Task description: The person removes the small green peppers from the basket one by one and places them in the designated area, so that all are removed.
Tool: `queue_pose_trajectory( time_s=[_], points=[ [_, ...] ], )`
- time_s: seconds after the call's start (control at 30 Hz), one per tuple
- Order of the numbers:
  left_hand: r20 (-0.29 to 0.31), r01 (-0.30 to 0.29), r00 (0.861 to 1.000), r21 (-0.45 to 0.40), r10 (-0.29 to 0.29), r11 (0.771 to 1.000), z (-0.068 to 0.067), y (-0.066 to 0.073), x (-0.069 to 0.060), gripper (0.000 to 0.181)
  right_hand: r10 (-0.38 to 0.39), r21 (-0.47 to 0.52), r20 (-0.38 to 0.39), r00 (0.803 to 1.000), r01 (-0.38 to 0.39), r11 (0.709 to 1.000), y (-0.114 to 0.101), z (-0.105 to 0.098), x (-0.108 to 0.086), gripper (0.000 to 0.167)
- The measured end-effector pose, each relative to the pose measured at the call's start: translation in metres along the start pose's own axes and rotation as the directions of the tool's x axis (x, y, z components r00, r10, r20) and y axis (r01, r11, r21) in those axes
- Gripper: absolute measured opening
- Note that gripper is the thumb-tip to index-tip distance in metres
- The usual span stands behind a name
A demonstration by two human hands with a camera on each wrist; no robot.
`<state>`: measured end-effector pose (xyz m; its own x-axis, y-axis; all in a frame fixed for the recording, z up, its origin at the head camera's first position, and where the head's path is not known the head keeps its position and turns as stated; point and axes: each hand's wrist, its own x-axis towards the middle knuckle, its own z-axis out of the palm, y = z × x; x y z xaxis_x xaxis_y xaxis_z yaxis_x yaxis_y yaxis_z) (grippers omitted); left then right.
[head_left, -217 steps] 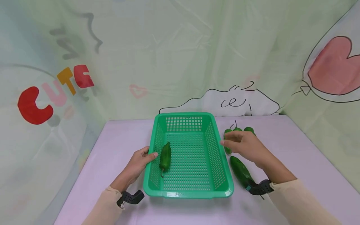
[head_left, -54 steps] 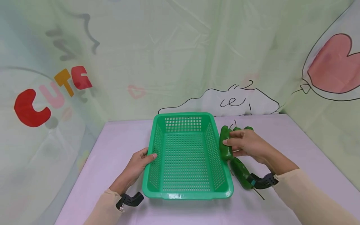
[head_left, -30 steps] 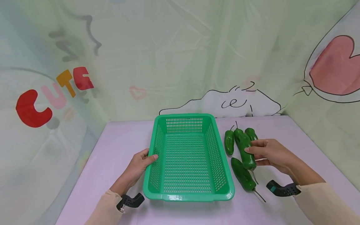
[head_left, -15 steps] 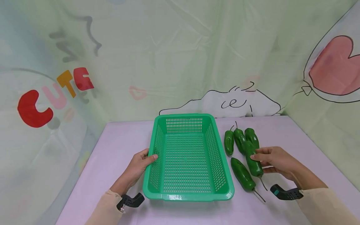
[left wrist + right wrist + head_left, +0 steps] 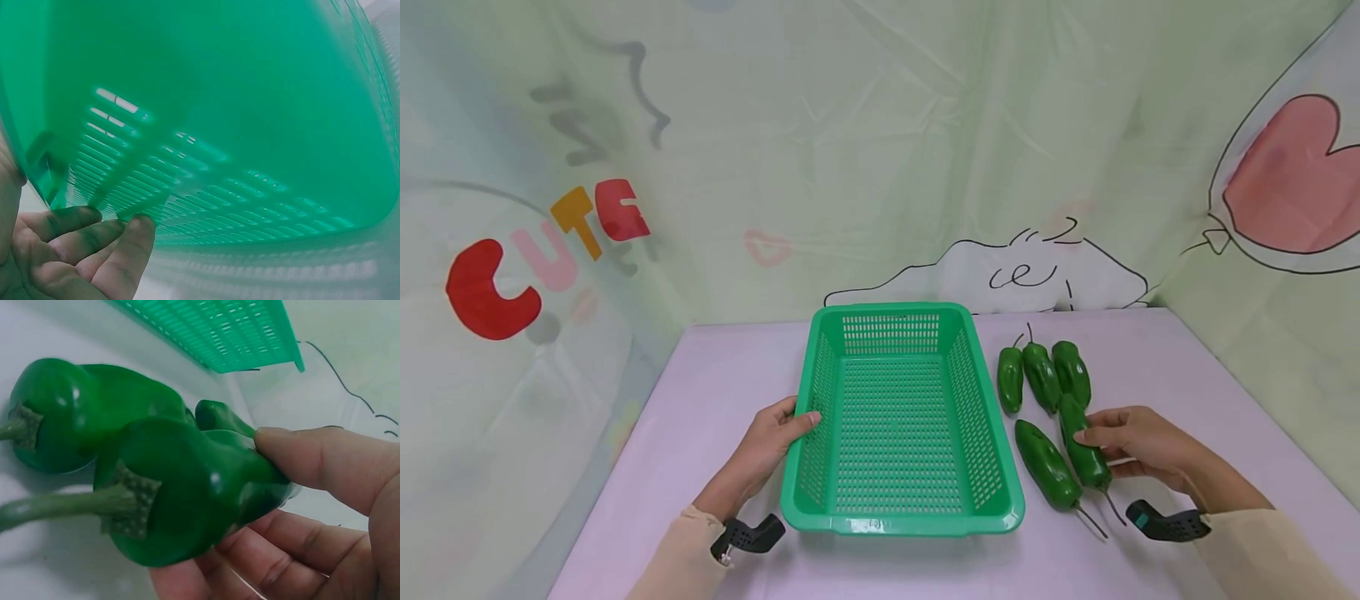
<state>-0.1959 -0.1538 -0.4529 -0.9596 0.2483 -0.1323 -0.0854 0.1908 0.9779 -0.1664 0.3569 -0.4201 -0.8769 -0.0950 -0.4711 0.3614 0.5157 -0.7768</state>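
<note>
My right hand (image 5: 1146, 442) holds a long green pepper (image 5: 1084, 446) between thumb and fingers, its stem toward me. In the right wrist view the thumb presses the top of this pepper (image 5: 181, 487) and the fingers curl beneath it. Just left of it on the table lies another long green pepper (image 5: 1047, 467). My left hand (image 5: 771, 433) grips the left rim of a green plastic basket (image 5: 902, 523), thumb over the rim. In the left wrist view its fingers (image 5: 125, 256) touch the slotted outer wall (image 5: 206, 194). Nothing lies in the basket.
Behind the held pepper lie three smaller green peppers: one by the basket (image 5: 1011, 379), a middle pepper (image 5: 1041, 375) and a right one (image 5: 1071, 371). The table (image 5: 722, 358) has a pale cover. A printed curtain (image 5: 880, 150) stands behind it.
Earlier, one pepper lay in the basket; it is out now. My right hand has carried a pepper from the basket's right rim rightward and toward me. The left hand keeps its grip.
</note>
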Motion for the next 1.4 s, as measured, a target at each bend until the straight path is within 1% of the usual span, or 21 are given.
queue_pose_trajectory(
  time_s=[0.3, 0.47, 0.9, 1.1, 1.23, 1.4],
  points=[
    [0.004, -0.003, 1.0, -0.004, 0.003, 1.0, 0.0, 0.0, -0.001, 0.053, 0.014, -0.017, -0.004, 1.0, -0.014, 1.0, 0.008, 0.004, 0.006, 0.063],
    [-0.001, 0.003, 1.0, -0.002, -0.003, 1.0, 0.0, 0.001, -0.001, 0.052, 0.024, -0.007, 0.0, 1.0, -0.024, 1.0, 0.012, 0.007, 0.008, 0.063],
    [-0.004, -0.007, 1.0, 0.008, 0.007, 1.0, -0.001, 0.0, -0.002, 0.053, 0.027, -0.025, 0.0, 1.0, -0.027, 0.999, 0.016, 0.012, 0.01, 0.061],
    [-0.003, -0.015, 1.0, 0.008, 0.015, 1.0, -0.001, 0.0, -0.002, 0.053, 0.036, -0.052, -0.011, 0.999, -0.036, 0.998, 0.014, 0.014, 0.01, 0.062],
    [0.006, -0.018, 1.0, 0.009, 0.018, 1.0, -0.001, 0.001, -0.002, 0.054, 0.048, -0.071, -0.023, 0.999, -0.05, 0.996, 0.016, 0.014, 0.013, 0.059],
    [0.02, -0.02, 1.0, 0.009, 0.019, 1.0, -0.001, 0.002, -0.001, 0.055, 0.045, -0.102, -0.033, 0.998, -0.049, 0.994, 0.017, 0.014, 0.014, 0.059]
  ],
)
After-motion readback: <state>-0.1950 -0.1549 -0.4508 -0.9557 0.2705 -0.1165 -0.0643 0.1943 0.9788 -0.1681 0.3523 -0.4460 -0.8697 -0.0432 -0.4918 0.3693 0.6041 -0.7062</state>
